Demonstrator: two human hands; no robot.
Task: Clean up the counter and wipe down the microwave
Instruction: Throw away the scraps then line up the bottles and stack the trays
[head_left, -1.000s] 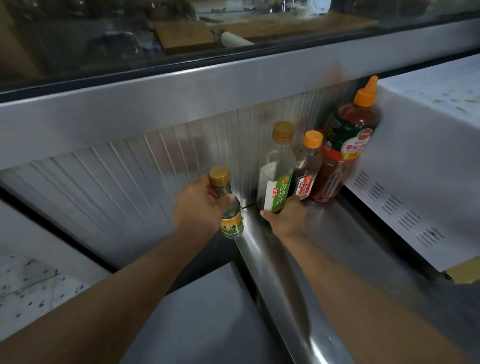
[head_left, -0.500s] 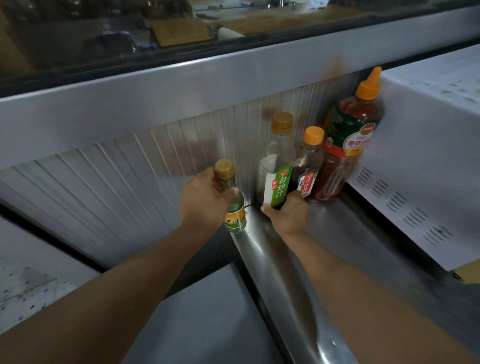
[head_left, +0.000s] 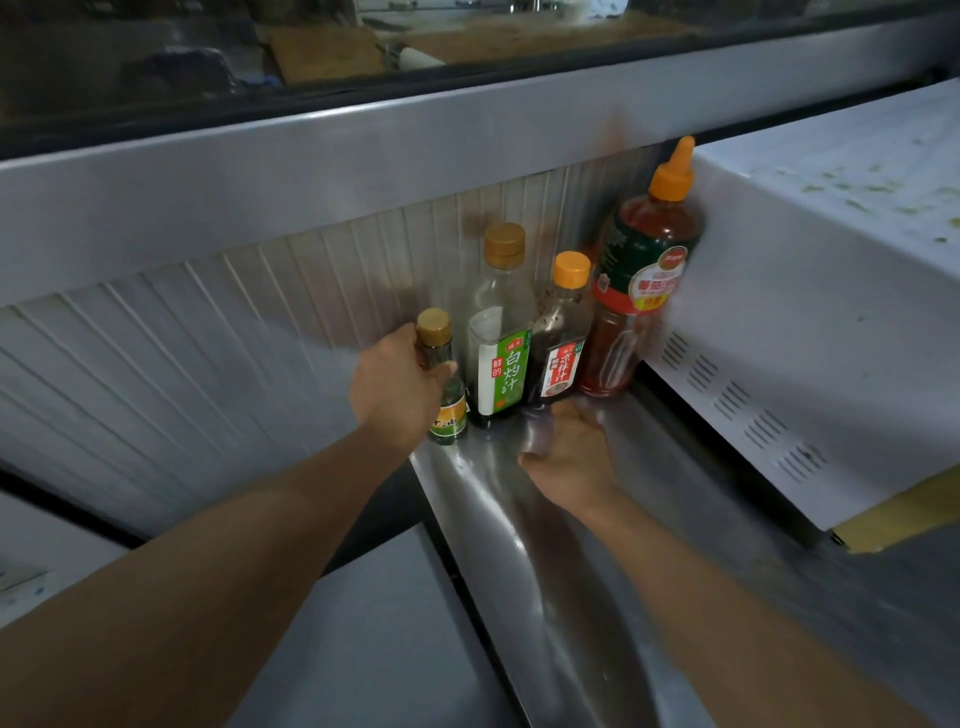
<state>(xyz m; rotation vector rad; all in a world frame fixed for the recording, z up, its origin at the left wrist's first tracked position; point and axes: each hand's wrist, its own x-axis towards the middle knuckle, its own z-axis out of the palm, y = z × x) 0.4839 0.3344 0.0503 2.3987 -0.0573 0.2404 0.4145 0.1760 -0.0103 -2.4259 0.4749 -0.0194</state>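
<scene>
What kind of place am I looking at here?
Most likely a working kitchen, perhaps in a restaurant. A row of sauce bottles, such as the green-label bottle, stands on a stainless steel counter against a metal backsplash, beside a white microwave with a spattered top.

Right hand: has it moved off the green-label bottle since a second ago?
Yes. The right hand has pulled back toward the person; it gripped the green-label bottle earlier and now sits clear of it on the counter.
</scene>
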